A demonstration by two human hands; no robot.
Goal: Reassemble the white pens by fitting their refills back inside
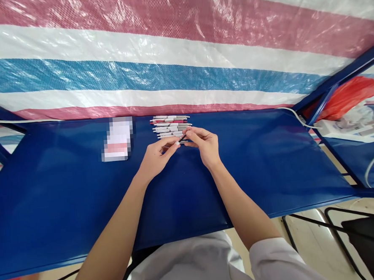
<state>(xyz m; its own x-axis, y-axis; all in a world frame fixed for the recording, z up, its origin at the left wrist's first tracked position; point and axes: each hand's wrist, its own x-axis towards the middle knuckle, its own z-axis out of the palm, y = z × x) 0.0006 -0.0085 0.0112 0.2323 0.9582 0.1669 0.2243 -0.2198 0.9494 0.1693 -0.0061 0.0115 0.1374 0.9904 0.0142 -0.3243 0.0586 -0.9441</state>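
Several pens [170, 128], mostly white and grey with a red one among them, lie side by side in a stack across the blue tabletop. Just in front of that row, a slim pen [182, 138] with a dark part showing is held between my two hands. My left hand [158, 155] pinches its left end between thumb and fingertips. At the other end, the thumb and index finger of my right hand [208, 147] close on it. My fingers cover most of it, along with part of the nearest pens.
A blurred-out white and pink item [117, 140] lies left of the pens. A striped plastic sheet [168, 48] hangs behind the blue table [271, 164]. Blue metal posts frame both sides. A red plastic bag [349, 98] sits to the right, and a black-framed chair stands at lower right.
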